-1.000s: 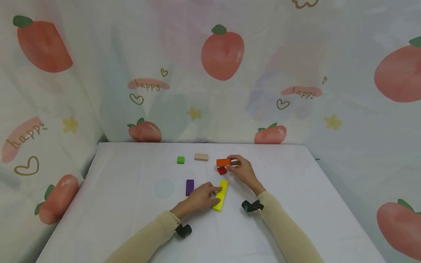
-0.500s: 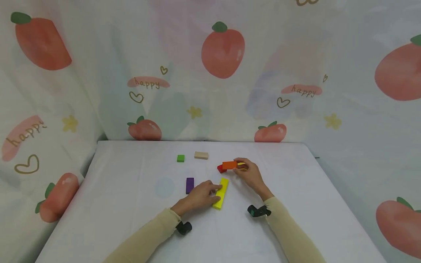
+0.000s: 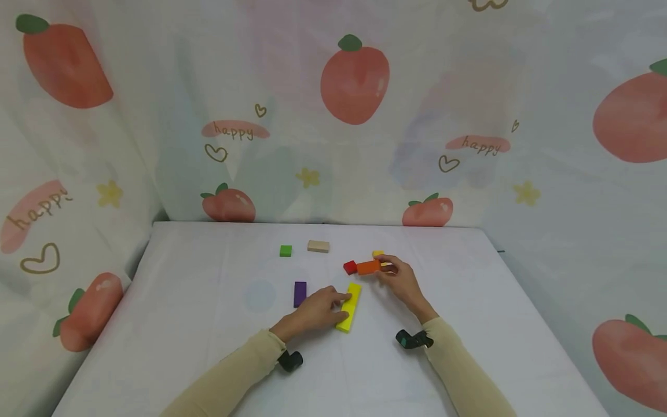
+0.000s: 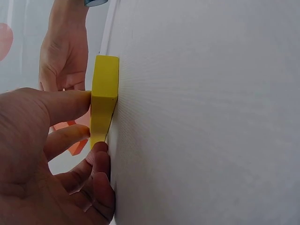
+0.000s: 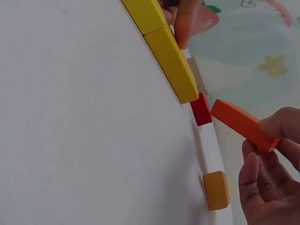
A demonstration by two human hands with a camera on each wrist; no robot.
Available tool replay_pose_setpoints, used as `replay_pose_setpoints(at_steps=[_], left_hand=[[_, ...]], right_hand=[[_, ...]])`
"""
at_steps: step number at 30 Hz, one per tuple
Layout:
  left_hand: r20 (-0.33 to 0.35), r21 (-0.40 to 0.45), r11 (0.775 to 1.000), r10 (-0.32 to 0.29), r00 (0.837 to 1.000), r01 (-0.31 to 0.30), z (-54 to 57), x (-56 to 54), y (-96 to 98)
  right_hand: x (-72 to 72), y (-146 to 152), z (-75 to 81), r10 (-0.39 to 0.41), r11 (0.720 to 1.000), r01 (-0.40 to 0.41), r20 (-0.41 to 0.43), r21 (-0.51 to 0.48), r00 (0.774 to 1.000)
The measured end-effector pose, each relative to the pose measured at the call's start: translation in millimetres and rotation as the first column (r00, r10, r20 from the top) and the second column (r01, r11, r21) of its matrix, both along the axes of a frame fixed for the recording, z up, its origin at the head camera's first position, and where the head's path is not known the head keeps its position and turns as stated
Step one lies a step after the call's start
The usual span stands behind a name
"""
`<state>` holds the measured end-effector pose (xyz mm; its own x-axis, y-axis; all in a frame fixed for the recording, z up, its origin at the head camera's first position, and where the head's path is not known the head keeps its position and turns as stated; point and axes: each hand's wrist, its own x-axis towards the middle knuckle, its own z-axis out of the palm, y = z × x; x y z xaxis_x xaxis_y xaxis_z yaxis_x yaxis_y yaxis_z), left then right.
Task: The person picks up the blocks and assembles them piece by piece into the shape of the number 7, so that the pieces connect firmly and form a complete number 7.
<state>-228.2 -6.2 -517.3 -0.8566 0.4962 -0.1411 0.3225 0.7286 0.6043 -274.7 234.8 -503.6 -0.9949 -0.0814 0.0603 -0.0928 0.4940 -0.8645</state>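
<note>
My left hand [image 3: 316, 310] rests its thumb and a fingertip on a row of two yellow blocks [image 3: 348, 315] laid end to end; their seam shows in the right wrist view. In the left wrist view, the thumb touches the near yellow block [image 4: 104, 77] while the other fingers bend beside it. My right hand [image 3: 405, 284] pinches an orange block [image 5: 243, 124] by one end between thumb and fingers, seemingly raised off the table. Left of the orange block lies a small red block [image 3: 350, 267]. Partly hidden behind the right hand is a yellow-orange block [image 3: 377, 253].
A purple block [image 3: 300, 294] lies left of the left hand. Farther back sit a green block [image 3: 285, 251] and a beige block [image 3: 318, 246]. A white cloth [image 3: 208, 324] covers the table, and a fruit-printed curtain [image 3: 292, 87] hangs around it.
My right hand has moved the orange block rightward and slightly nearer, away from over the red block, uncovering the yellow-orange block behind. The left hand stays on the yellow blocks.
</note>
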Motion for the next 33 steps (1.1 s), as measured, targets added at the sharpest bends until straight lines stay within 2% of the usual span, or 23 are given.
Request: replay_pose_setpoints(at_steps=[4, 9, 18, 22, 25, 33], left_hand=[[-0.008, 0.002, 1.0, -0.005, 1.0, 0.005, -0.2, 0.1, -1.4], [-0.019, 0.0, 1.0, -0.004, 1.0, 0.004, 0.4, -0.4, -1.4], [0.005, 0.008, 1.0, 0.005, 1.0, -0.005, -1.2, -0.1, -0.5], [-0.008, 0.003, 1.0, 0.006, 1.0, -0.006, -2.1, -2.0, 1.0], [-0.019, 0.012, 1.0, -0.003, 1.0, 0.003, -2.0, -3.2, 3.2], [-0.009, -0.005, 1.0, 0.005, 1.0, -0.005, -0.1, 0.6, 0.1]], right_hand=[[-2.9, 3, -8.1, 0.003, 1.0, -0.003, -0.005, 0.013, 1.0], [-3.0, 4, -9.2, -0.001, 1.0, 0.001, 0.001, 0.03, 1.0], [-2.3, 4, -12.0, 0.0, 0.998, -0.003, 0.052, 0.07, 0.999], [-4.3, 5, -13.8, 0.019, 0.995, -0.023, 0.04, 0.095, 0.999], [-5.5, 7, -13.4, 0.021, 0.996, -0.023, 0.018, 0.091, 1.0], [-8.9, 1, -16.3, 0.027, 0.998, -0.03, 0.049, 0.058, 0.998]])
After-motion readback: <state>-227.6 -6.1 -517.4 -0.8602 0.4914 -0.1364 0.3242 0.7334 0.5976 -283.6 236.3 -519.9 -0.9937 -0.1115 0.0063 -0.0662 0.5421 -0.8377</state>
